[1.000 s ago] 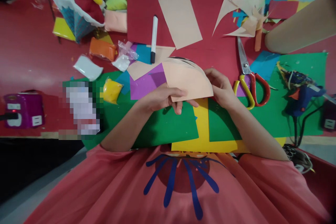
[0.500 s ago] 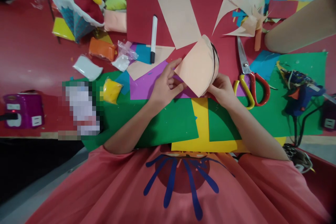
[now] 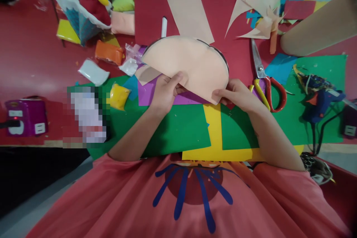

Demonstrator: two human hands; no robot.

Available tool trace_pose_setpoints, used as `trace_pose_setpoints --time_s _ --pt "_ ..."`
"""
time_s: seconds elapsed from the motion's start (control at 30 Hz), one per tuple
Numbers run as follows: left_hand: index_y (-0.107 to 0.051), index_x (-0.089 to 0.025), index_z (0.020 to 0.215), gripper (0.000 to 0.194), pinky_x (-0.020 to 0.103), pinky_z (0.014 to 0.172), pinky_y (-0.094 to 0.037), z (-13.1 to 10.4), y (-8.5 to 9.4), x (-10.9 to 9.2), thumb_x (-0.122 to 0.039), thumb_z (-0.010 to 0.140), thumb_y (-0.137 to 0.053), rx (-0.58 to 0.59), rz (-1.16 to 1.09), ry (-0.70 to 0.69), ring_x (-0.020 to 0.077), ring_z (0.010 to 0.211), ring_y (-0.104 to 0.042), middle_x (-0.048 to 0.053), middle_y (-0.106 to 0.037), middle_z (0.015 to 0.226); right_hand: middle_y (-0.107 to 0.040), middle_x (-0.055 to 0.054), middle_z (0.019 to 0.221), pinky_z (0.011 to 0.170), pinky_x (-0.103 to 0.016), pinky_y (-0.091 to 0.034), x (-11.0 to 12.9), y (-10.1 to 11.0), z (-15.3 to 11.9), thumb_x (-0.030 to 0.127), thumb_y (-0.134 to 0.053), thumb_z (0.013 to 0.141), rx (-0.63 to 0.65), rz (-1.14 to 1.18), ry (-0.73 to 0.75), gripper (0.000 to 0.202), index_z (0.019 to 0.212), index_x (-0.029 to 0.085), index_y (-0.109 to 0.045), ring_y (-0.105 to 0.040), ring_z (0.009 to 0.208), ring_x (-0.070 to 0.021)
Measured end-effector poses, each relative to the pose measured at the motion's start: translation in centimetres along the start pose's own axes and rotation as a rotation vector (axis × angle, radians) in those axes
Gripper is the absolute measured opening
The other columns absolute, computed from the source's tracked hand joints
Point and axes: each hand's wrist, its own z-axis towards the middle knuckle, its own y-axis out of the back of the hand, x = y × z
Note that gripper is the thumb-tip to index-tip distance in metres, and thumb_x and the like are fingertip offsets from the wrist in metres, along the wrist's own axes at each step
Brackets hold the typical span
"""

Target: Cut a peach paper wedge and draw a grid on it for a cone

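Observation:
A peach paper half-circle (image 3: 189,57) with a dark line along its curved edge is spread out above the table, straight edge toward me. My left hand (image 3: 167,93) pinches the middle of that straight edge, thumb on top. At the right corner, my right hand (image 3: 237,95) grips the paper between thumb and fingers. Scissors (image 3: 260,70) with one yellow and one red handle lie just beyond my right hand. The paper partly covers a white marker (image 3: 164,27) and a purple sheet (image 3: 147,95).
Green sheets (image 3: 173,130) and a yellow sheet (image 3: 213,119) lie before me. A blue glue gun (image 3: 320,104) rests at right, below paper scraps (image 3: 262,18). Packets of clay, such as an orange one (image 3: 108,52), and a blurred phone-like object (image 3: 88,115) are at left.
The peach paper has gone from a folded wedge to an opened half-circle, reaching left over the marker. My left hand has shifted its hold to the straight edge.

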Motion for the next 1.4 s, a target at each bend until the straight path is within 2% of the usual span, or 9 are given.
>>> trace_pose_setpoints --time_s 0.13,0.2,0.37,0.5,0.7,1.0,1.17,1.27,1.4 --pt "-0.068 -0.016 0.078 0.041 0.034 0.067 -0.062 -0.1 0.1 0.3 -0.049 0.060 -0.083 0.029 0.093 0.036 0.0258 0.083 -0.073 0.003 -0.071 0.070 -0.057 0.002 0.070 0.056 -0.023 -0.043 -0.6 -0.1 0.4 0.035 -0.065 0.083 -0.224 0.113 0.202 0.018 0.075 0.020 -0.059 -0.053 0.064 -0.0105" --pt "-0.069 -0.016 0.075 0.038 0.034 0.069 -0.062 -0.1 0.1 0.4 -0.048 0.060 -0.083 0.065 0.123 0.072 0.0255 0.084 -0.073 0.003 -0.071 0.070 -0.058 0.002 0.072 0.059 -0.023 -0.043 -0.9 0.0 0.7 0.032 -0.066 0.083 -0.269 0.155 0.258 0.016 0.074 0.020 -0.060 -0.055 0.067 -0.0100" --pt "-0.071 -0.020 0.085 0.038 0.040 0.089 -0.057 0.0 0.0 0.3 -0.051 0.066 -0.080 0.136 0.066 -0.073 0.0265 0.105 -0.069 0.003 -0.074 0.085 -0.058 0.003 0.062 0.049 -0.023 -0.042 -1.0 0.3 0.7 0.035 -0.077 0.073 -0.115 0.230 0.181 0.024 0.069 0.019 -0.060 -0.052 0.052 -0.0086" --pt "-0.070 -0.022 0.091 0.036 0.042 0.095 -0.054 0.0 -0.2 -0.1 -0.051 0.071 -0.078 0.139 0.020 -0.160 0.0283 0.115 -0.064 0.003 -0.074 0.094 -0.062 0.002 0.062 0.047 -0.023 -0.044 -0.7 0.4 0.5 0.040 -0.082 0.066 0.022 0.208 0.118 0.030 0.069 0.017 -0.064 -0.052 0.049 -0.0075" --pt "-0.067 -0.021 0.091 0.036 0.039 0.096 -0.052 0.0 -0.2 -0.4 -0.051 0.072 -0.078 0.099 -0.016 -0.178 0.0257 0.115 -0.063 0.002 -0.072 0.095 -0.060 0.003 0.058 0.044 -0.021 -0.041 -0.7 0.3 0.5 0.044 -0.083 0.066 -0.047 0.183 0.152 0.034 0.065 0.017 -0.062 -0.051 0.047 -0.0067" --pt "-0.063 -0.024 0.091 0.033 0.029 0.066 -0.056 0.2 0.5 0.3 -0.045 0.072 -0.080 0.055 0.082 -0.194 0.0204 0.085 -0.072 -0.004 -0.069 0.069 -0.058 0.002 0.063 0.051 -0.023 -0.045 -1.1 0.2 0.5 0.053 -0.075 0.073 -0.127 0.198 0.192 0.036 0.067 0.020 -0.063 -0.053 0.058 -0.0095" --pt "-0.062 -0.021 0.091 0.039 0.033 0.080 -0.058 0.2 0.4 0.5 -0.051 0.072 -0.079 0.052 0.075 -0.248 0.0252 0.105 -0.069 -0.002 -0.069 0.076 -0.061 0.000 0.073 0.059 -0.027 -0.051 -1.3 0.1 0.8 0.063 -0.069 0.074 -0.140 0.294 0.186 0.040 0.074 0.023 -0.062 -0.062 0.073 -0.0158" --pt "-0.062 -0.022 0.092 0.038 0.036 0.087 -0.057 0.2 0.3 0.5 -0.050 0.072 -0.078 0.049 0.081 -0.251 0.0266 0.114 -0.065 -0.001 -0.070 0.080 -0.057 0.001 0.069 0.056 -0.026 -0.051 -1.5 0.0 0.9 0.062 -0.069 0.075 -0.130 0.307 0.179 0.039 0.074 0.024 -0.060 -0.059 0.068 -0.0145" --pt "-0.062 -0.022 0.092 0.038 0.036 0.088 -0.057 0.2 0.4 0.6 -0.051 0.072 -0.078 0.041 0.092 -0.253 0.0260 0.111 -0.067 -0.001 -0.070 0.082 -0.046 0.003 0.061 0.052 -0.026 -0.048 -1.6 -0.2 0.9 0.059 -0.067 0.079 -0.147 0.325 0.241 0.037 0.071 0.024 -0.057 -0.051 0.057 -0.0112"
